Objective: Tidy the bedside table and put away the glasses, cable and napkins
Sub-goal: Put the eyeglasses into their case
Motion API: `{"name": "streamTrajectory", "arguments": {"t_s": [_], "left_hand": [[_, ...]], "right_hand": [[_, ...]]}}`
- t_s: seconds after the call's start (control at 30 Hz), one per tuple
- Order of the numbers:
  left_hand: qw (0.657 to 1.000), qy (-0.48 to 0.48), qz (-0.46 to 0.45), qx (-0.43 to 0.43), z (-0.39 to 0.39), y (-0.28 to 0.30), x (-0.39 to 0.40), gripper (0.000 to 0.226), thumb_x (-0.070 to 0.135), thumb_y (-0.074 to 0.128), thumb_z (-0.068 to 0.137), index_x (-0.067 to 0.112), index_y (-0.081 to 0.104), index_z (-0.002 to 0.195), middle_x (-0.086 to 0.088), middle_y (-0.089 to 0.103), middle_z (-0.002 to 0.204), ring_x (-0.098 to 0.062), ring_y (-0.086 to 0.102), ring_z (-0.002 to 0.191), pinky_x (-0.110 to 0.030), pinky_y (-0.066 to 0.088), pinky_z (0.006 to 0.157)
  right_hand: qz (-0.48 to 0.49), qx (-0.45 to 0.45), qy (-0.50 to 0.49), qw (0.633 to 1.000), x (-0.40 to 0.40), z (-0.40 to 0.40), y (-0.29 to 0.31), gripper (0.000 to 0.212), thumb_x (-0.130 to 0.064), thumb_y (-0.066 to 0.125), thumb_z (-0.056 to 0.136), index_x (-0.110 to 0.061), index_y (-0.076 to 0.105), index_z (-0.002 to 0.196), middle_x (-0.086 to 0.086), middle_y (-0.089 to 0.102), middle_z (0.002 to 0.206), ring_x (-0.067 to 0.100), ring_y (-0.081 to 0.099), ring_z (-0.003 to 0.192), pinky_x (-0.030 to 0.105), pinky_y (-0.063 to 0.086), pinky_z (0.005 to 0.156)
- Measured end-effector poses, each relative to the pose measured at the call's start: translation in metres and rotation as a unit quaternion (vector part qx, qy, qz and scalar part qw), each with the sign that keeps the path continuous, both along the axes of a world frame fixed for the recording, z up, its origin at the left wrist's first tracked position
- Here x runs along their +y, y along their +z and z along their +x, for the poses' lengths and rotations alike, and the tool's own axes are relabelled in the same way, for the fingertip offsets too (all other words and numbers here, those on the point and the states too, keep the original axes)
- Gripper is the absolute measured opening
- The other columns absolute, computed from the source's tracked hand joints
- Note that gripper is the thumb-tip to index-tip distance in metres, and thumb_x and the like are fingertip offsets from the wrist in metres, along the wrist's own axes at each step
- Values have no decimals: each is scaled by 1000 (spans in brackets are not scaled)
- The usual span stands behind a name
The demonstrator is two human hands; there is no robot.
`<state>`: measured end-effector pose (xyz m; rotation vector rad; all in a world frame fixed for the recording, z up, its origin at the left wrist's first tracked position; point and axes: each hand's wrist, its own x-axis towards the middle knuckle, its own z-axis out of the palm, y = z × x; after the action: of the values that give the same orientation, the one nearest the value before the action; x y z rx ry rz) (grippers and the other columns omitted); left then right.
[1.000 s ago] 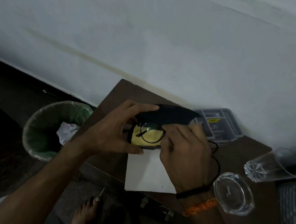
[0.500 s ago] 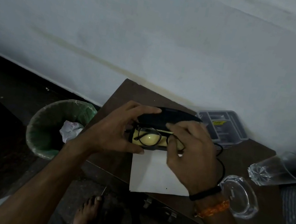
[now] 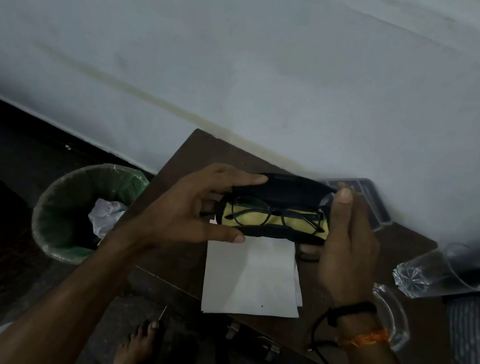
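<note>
Pale wall [image 3: 252,58] backs a dark wooden bedside table [image 3: 190,167], where white napkins [image 3: 252,275] lie flat near the front edge and a black cable [image 3: 308,258] shows just behind them. Above the table, the left hand [image 3: 191,205] and the right hand [image 3: 346,239] each grip one end of an open black glasses case [image 3: 282,185], fingers curled around it. Round-framed glasses [image 3: 277,214] rest inside on yellow lining, and a green-lined bin [image 3: 83,207] stands on the floor to the left.
</note>
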<state>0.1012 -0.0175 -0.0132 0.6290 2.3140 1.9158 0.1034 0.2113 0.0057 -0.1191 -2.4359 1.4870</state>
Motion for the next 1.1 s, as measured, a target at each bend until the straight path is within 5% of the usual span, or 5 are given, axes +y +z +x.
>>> {"name": "streamTrajectory", "arguments": {"t_s": [0.1, 0.23, 0.33, 0.57, 1.1], "left_hand": [[1000, -9, 14, -10, 0, 0, -3, 62, -4, 81, 70, 6, 61, 128, -4, 42, 146, -17, 42, 138, -38, 54, 97], [994, -13, 70, -77, 2, 3, -7, 43, -4, 81, 70, 2, 61, 108, 3, 46, 148, -12, 33, 144, -44, 48, 105], [964, 19, 185, -191, 1, 8, -5, 56, 11, 80, 70, 14, 49, 117, -2, 53, 140, -19, 51, 132, -48, 52, 96], [948, 133, 162, -240, -4, 1, -5, 41, 17, 68, 80, 4, 61, 118, -12, 71, 112, -30, 69, 104, -39, 61, 76], [907, 224, 195, -298, -7, -3, -17, 40, 8, 70, 83, -5, 55, 118, -25, 62, 121, -34, 70, 100, -43, 62, 77]], "right_hand": [[-268, -146, 47, 951, -5, -3, 8, 56, -70, 37, 82, -34, 60, 118, -4, 75, 94, 20, 75, 78, 43, 60, 56], [-314, -220, 74, 921, -2, -7, 5, 46, -48, 54, 91, -15, 60, 123, 11, 71, 113, 29, 74, 84, 41, 59, 62], [-351, -234, 88, 902, 3, -10, 1, 34, -24, 61, 93, -11, 60, 124, 14, 67, 118, 26, 73, 86, 38, 60, 64], [-372, -218, 143, 891, 4, -11, 1, 44, -6, 70, 81, -8, 61, 124, 10, 63, 123, 29, 71, 103, 42, 60, 82], [-313, -232, 141, 910, -9, -12, -8, 34, -14, 68, 88, -9, 63, 121, 13, 70, 117, 27, 73, 99, 32, 62, 74]]}}
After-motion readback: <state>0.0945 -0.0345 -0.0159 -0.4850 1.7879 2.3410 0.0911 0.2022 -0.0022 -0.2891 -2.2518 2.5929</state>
